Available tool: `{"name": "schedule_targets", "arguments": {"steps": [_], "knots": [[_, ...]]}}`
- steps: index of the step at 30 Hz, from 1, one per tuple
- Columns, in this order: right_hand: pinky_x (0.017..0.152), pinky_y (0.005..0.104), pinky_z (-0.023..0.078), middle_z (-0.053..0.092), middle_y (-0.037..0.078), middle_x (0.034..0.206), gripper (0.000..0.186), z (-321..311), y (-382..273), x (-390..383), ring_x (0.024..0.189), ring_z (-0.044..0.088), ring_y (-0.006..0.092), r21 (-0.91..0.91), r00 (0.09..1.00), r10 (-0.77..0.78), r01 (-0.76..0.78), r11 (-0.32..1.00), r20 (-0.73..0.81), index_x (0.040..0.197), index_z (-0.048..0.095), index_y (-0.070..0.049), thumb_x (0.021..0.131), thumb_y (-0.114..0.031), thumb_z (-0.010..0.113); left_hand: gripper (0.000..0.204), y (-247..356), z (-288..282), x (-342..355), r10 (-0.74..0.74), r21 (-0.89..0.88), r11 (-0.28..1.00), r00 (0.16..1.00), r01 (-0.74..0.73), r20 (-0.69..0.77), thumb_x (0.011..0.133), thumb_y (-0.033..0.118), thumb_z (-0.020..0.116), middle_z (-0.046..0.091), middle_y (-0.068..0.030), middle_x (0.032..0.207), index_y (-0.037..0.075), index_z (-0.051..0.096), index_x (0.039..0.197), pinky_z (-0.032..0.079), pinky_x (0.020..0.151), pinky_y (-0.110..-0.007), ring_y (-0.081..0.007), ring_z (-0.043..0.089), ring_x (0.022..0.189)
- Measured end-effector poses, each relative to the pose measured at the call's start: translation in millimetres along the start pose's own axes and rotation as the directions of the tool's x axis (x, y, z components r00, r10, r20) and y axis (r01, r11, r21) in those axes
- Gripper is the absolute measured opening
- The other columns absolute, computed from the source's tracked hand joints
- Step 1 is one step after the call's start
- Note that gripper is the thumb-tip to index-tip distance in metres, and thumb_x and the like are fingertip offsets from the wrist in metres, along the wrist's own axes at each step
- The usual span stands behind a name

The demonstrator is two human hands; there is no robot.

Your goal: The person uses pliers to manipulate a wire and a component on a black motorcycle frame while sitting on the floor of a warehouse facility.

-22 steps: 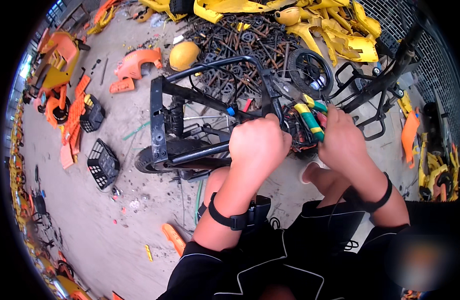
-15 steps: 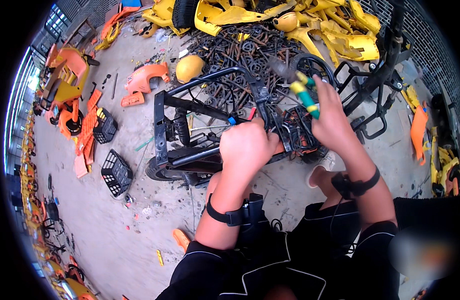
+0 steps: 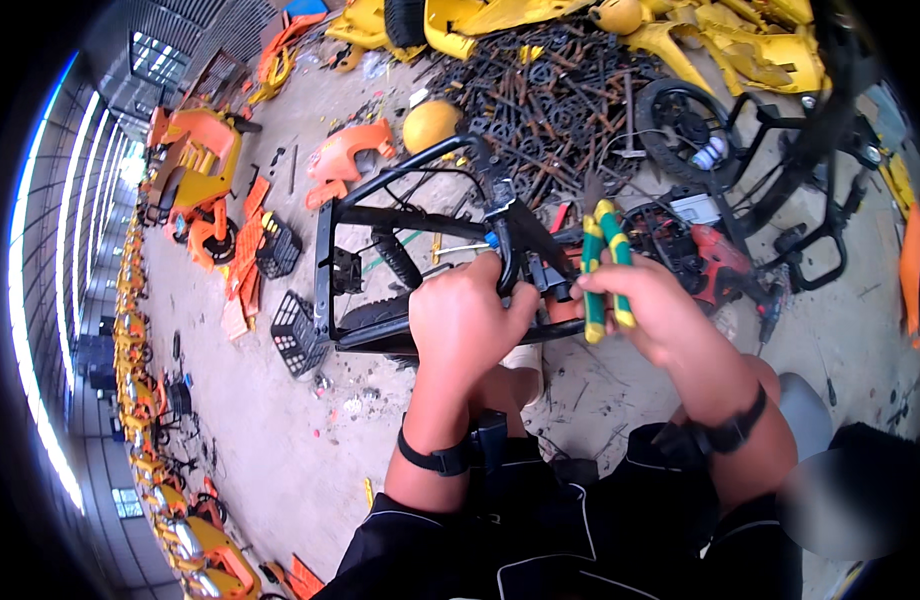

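Observation:
My left hand [image 3: 465, 310] is wrapped round a black metal tube of a stripped vehicle frame [image 3: 326, 265], just below a small blue piece [image 3: 492, 240]. A dark spring shock absorber [image 3: 397, 260] sits inside the frame. In my right hand [image 3: 665, 312] is a pair of pliers [image 3: 592, 290] with green and yellow handles. The handles are slightly apart and their jaws point away from me, beside the frame's right part. The jaws are dark and hard to make out; I cannot tell whether they touch anything.
Beyond the frame lies a heap of rusty metal parts [image 3: 540, 100], with yellow body panels [image 3: 730, 55] behind it. To the right are a wheel [image 3: 670, 130], a red power tool [image 3: 722, 262] and another black frame [image 3: 830, 235]. Black crates [image 3: 298, 335] lie left. A blurred person [image 3: 840, 500] is close at lower right.
The pliers have come down from a raised, blurred position, and their two handles now show apart. My left hand stays on the frame. The whole view has shifted, showing more of the left side.

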State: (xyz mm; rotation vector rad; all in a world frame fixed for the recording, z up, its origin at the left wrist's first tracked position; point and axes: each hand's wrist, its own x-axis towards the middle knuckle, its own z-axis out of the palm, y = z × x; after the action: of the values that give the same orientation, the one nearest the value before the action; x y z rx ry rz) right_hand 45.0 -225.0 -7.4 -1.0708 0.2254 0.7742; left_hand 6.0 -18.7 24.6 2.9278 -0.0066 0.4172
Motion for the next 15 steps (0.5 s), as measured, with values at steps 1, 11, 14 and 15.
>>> {"name": "schedule_targets", "arguments": {"steps": [1,11,14,15], "knots": [[0.064,0.0310,0.049,0.069,0.007,0.090,0.024,8.1,-3.0,-7.6,0.078,0.067,0.0181,-0.002,0.999,-0.046,0.046,0.999,-0.001,0.104,0.064,-0.002,0.092,-0.021,0.071,0.037,-1.1,-2.2,-3.1,-0.023,0.008,1.000,1.000,0.023,-0.015,0.081,0.036,0.073,0.062,-0.0155,0.057,0.007,0.058,0.065,0.052,0.052,-0.046,-0.0364,0.064,0.053],[0.073,0.0352,0.055,0.064,0.011,0.109,0.046,-1.9,-13.2,-47.5,0.087,0.066,0.0202,0.058,0.993,0.094,-0.091,0.994,-0.067,0.136,0.055,0.001,0.092,-0.012,0.060,0.049,10.5,1.9,-0.7,-0.051,0.044,0.998,0.998,0.052,-0.030,0.085,0.039,0.079,0.053,-0.0107,0.050,0.009,0.051,0.058,0.044,0.046,-0.043,-0.0335,0.058,0.047],[0.068,0.0336,0.053,0.061,0.009,0.101,0.050,-6.0,-1.3,-40.4,0.083,0.064,0.0185,-0.063,0.997,0.043,-0.046,0.997,-0.057,0.139,0.052,0.001,0.091,-0.010,0.058,0.044,8.0,4.0,3.6,-0.068,-0.007,0.998,0.996,0.068,-0.056,0.082,0.030,0.079,0.054,-0.0169,0.054,0.004,0.052,0.060,0.042,0.048,-0.043,-0.0390,0.054,0.049],[0.067,0.0327,0.052,0.061,0.009,0.099,0.051,-9.2,2.9,-36.2,0.082,0.063,0.0177,-0.085,0.998,0.047,-0.050,0.995,-0.030,0.140,0.051,0.001,0.090,-0.010,0.058,0.041,6.8,2.3,4.0,-0.054,0.007,0.998,0.998,0.055,-0.038,0.081,0.030,0.078,0.055,-0.0154,0.055,0.005,0.053,0.062,0.045,0.050,-0.044,-0.0382,0.056,0.050]]}}
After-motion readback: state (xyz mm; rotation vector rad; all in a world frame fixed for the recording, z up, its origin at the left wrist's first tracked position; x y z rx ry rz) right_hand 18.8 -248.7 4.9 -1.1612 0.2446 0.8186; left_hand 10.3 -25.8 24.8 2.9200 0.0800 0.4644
